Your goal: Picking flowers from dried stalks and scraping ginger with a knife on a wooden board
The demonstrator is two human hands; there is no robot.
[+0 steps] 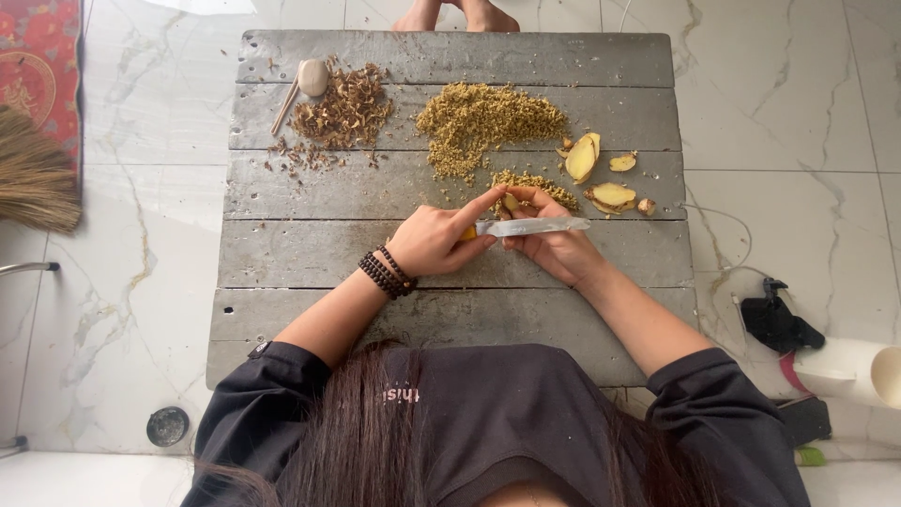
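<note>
So, left hand point(434, 242) clamps knife point(530, 226) by yellow handle, forefinger along spine for control. Right hand point(554, 246) pinches ginger piece point(511, 202) against blade, steadying it. Chopped pile point(488, 117), slices point(610, 195) just beyond fingertips, clear of edge.

hands: two, left hand point(434, 242) and right hand point(554, 246)
knife: one point(530, 226), yellow handle
bead bracelets: two point(387, 273), dark, on left wrist
ginger slices: about five, biggest one point(582, 158) on the right
chopped yellow-green piles: two, large pile point(483, 120) and small pile point(537, 184)
brown chopped pile: one point(343, 115)
wooden spoon: one point(305, 83)
wooden board table: one point(282, 263), five planks
broom: one point(36, 178)
bare feet at top: two point(455, 15)
</note>
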